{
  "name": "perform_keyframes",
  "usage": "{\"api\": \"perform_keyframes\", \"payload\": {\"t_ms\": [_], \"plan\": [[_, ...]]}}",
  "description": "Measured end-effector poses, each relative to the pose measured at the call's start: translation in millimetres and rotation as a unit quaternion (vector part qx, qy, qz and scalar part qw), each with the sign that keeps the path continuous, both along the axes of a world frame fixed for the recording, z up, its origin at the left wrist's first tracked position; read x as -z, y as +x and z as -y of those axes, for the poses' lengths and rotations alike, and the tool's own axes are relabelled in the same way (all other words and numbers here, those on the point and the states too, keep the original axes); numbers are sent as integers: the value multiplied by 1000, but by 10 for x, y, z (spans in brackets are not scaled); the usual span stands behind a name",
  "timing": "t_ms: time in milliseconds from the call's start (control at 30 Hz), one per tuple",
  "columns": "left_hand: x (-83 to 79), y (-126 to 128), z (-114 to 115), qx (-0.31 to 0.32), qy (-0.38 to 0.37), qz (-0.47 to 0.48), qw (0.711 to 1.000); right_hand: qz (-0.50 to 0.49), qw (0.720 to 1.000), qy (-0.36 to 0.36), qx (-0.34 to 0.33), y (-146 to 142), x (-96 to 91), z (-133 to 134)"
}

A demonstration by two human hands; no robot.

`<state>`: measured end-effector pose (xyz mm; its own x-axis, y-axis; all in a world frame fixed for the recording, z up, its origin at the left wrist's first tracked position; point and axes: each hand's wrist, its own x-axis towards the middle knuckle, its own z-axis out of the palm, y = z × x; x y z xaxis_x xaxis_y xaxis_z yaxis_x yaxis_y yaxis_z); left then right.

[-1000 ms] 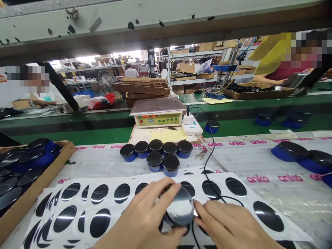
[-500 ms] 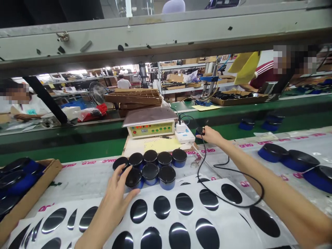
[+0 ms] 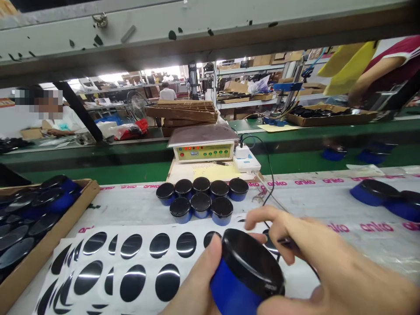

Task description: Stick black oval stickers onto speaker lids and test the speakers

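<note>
A round blue device with a glossy black top is tilted up close in front of me, between my two hands. My left hand grips it from the left, thumb against its rim. At its right side is my right hand, fingers curled round a black cable, thumb by the device's lower edge. Whether the cable's end touches the device is hidden. Beyond my hands stands a cluster of similar blue devices with black tops. Under and left of my hands lie white sheets of black round stickers.
A cardboard box of blue devices sits at left, and more devices at right. Behind the cluster are a control box and a white power strip. A green conveyor runs across. Two co-workers and a distant person are beyond.
My right hand has come back towards me from beside the power strip, with the cable. My left hand has left the cluster, moved right, and now holds a blue device. The view has shifted.
</note>
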<state>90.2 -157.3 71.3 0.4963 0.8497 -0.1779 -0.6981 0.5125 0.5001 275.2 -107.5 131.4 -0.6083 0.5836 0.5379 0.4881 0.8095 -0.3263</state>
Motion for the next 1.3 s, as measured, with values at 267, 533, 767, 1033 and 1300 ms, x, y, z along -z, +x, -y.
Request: {"api": "perform_keyframes", "payload": {"t_ms": [267, 533, 767, 1033, 1300], "plan": [[33, -139, 94, -135, -2, -37, 990, 55, 990, 103, -78, -102, 229, 70], [11, -139, 87, -182, 89, -244, 948, 66, 971, 227, -19, -176, 343, 152], [123, -193, 94, -240, 282, -602, 707, 7, 996, 79, -27, -231, 565, 100], [17, -260, 7, -382, 648, -618, 230, -61, 998, -5, -27, -206, 728, 157], [-124, -139, -47, -353, 684, -618, 161, -43, 998, 54, -3, -138, 790, 177]]}}
